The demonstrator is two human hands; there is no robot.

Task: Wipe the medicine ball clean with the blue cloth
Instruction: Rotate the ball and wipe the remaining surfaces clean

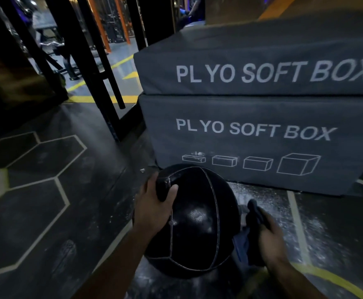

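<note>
At far left, dark floor tiles carry pale hexagon outlines, and behind them black rack uprights rise beside yellow floor lines. Moving right, the left hand lies on the upper left side of the medicine ball, thumb across the top and fingers wrapped over a raised fold of the black cover; its grip is clamped on the ball. The ball, black with thin pale seams, rests on the floor near the bottom centre, just in front of the lower of two stacked grey boxes, each printed "PLYO SOFT BOX". Right of the ball, the right hand has its grip closed round the blue cloth, which is bunched up against the ball's right side, dark on top and bluer below. The floor around it shows whitish streaks.
</note>
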